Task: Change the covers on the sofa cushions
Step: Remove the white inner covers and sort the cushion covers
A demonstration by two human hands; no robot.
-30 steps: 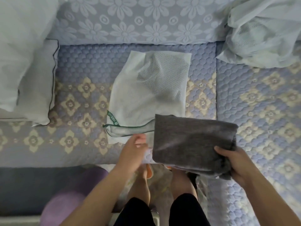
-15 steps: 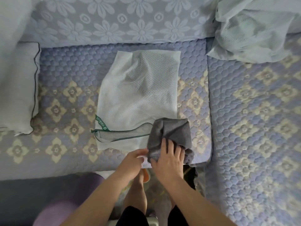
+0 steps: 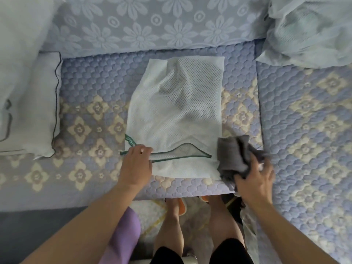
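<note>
The white mesh cover [image 3: 177,115] lies flat on the middle seat of the sofa [image 3: 304,130], its green-trimmed opening [image 3: 182,152] toward the near edge and gaping slightly. A green label tab [image 3: 130,141] projects at the near-left corner of the cover.

The left hand [image 3: 136,164] rests on the near-left corner of the mesh cover, fingers curled at the left end of the green trim; the exact pinch is hidden under the hand. The right hand [image 3: 255,180] grips a bunched grey cloth [image 3: 235,157] at the near-right corner of the mesh cover, fingers wrapped round its near side. The grey cloth touches the right edge of the cover and overlaps the seam between the middle and right seats.

A pale pillow with dark piping [image 3: 32,103] lies on the left seat. A crumpled pale fabric [image 3: 308,29] is heaped at the far right against the floral backrest [image 3: 152,25]. A purple object [image 3: 123,237] stands on the floor, near left, beside the person's legs.
</note>
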